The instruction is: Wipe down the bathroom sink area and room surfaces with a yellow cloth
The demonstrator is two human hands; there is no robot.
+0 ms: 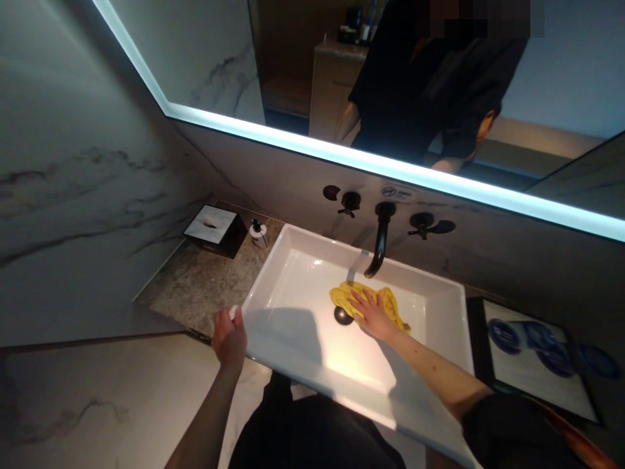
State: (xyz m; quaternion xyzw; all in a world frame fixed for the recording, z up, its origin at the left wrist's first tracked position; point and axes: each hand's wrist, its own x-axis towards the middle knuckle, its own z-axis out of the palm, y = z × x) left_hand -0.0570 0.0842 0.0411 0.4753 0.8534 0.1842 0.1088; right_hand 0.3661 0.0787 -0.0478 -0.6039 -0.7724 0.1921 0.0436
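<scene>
A crumpled yellow cloth [390, 306] lies on the floor of the white rectangular sink [288, 312], beside the dark round drain stopper [343, 315]. On top of the cloth, my right hand [375, 315] rests palm down with its fingers spread. My left hand [228, 335] is curled closed at the sink's left front corner, by the counter edge. A small white thing [233, 312] shows between its thumb and fingers, too small to name. Over the cloth hangs a black wall spout [379, 244].
Two black tap handles [350, 203] flank the spout. On the left counter [195, 283] stand a tissue box [215, 229] and a small dispenser bottle [258, 234]. To the sink's right is a dark-framed tray [537, 378] with blue-marked items. Above runs a lit mirror [303, 78].
</scene>
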